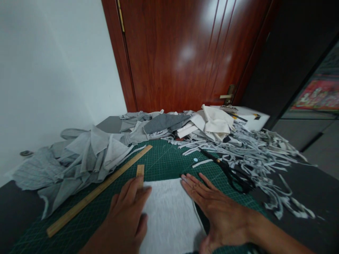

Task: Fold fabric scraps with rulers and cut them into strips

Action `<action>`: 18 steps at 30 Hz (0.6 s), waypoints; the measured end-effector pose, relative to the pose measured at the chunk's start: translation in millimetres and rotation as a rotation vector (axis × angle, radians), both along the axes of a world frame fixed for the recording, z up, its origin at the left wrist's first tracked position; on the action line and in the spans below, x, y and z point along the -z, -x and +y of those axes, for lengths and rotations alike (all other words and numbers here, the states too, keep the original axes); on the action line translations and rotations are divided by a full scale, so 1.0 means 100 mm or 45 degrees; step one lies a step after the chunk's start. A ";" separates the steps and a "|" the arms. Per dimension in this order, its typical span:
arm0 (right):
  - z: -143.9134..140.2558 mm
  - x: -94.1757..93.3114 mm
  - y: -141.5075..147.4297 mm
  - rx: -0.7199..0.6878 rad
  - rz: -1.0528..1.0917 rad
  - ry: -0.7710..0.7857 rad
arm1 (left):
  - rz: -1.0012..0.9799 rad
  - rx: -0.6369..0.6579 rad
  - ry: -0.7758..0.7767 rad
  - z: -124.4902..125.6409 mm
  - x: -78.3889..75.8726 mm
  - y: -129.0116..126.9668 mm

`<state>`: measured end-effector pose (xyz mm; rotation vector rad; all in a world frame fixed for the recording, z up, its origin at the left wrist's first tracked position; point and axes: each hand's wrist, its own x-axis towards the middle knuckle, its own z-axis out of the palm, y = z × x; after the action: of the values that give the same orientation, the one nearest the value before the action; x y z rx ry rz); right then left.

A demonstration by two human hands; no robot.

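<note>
A piece of light grey fabric [169, 215] lies flat on the green cutting mat [164, 158] in front of me. My left hand [128, 208] is at its left edge, the fingers curved over a short wooden ruler [140, 170] whose far end sticks out past the fingertips. My right hand [212, 201] lies flat and open along the fabric's right edge, fingertips on the far right corner. Black-handled scissors [238, 178] rest beyond the right hand. To the left, a long wooden ruler [103, 188] lies diagonally across the mat.
Grey cloth scraps [87, 155] are heaped at the left, with more scraps and cream cloth [212, 123] along the back. Many cut fabric strips [265, 155] pile up at the right, near a white box [254, 118]. A wooden door [180, 53] stands behind the table.
</note>
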<state>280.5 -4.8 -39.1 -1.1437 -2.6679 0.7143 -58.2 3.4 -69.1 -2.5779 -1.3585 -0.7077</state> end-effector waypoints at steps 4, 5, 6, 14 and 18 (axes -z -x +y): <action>-0.01 -0.01 0.02 -0.003 -0.012 -0.019 | 0.036 0.067 0.104 0.13 -0.27 -0.13; -0.01 -0.02 0.03 0.001 -0.017 -0.018 | 0.037 0.065 0.162 0.21 -0.37 -0.12; -0.01 -0.04 0.04 0.008 -0.025 -0.011 | 0.029 0.048 0.203 0.31 -0.48 -0.09; -0.03 -0.09 0.09 0.068 -0.074 0.090 | 0.306 -0.397 0.407 1.04 -0.86 0.52; -0.02 0.02 0.02 0.030 0.009 0.021 | 0.328 -0.387 0.454 1.10 -0.84 0.59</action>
<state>278.9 -6.4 -40.9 -1.1723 -2.6434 0.7365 -117.1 113.6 15.3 -2.5018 -1.8628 -0.0858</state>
